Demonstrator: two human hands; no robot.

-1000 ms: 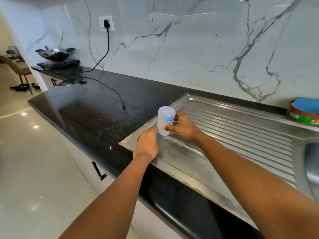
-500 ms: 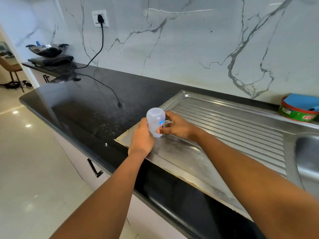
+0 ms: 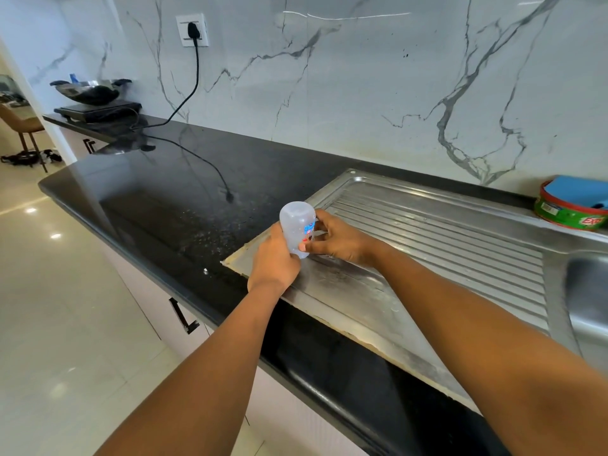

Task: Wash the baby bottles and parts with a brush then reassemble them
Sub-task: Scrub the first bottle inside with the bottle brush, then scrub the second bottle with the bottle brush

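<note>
Head view, the only one. The bottle (image 3: 296,225) is in two hands now. A second ago the right hand (image 3: 339,240) held it alone, and the left hand (image 3: 274,261) lay low at the near corner of the drainboard (image 3: 427,245). The left hand has since come up, and its grip is closed round the bottle's lower part from the left. The right grip pinches the printed side, thumb and fingertips on the plastic. The bottle hangs just above the left end of the drainboard, base up and tilted a little, apparently clear of the steel. Its mouth points down behind the left hand, so I cannot tell whether a ring or teat is on it.

The added hand suggests a two-handed twist, either screwing a part on or taking one off. No brush is in sight and the bottle is well apart from the basin (image 3: 589,291) at the far right. I therefore judge this to be reassembly or draining rather than scrubbing. No other bottle parts show on the drainboard or on the black surface (image 3: 164,199). A green tub (image 3: 570,213) with something blue on top stands by the wall, well apart from the hands.
</note>
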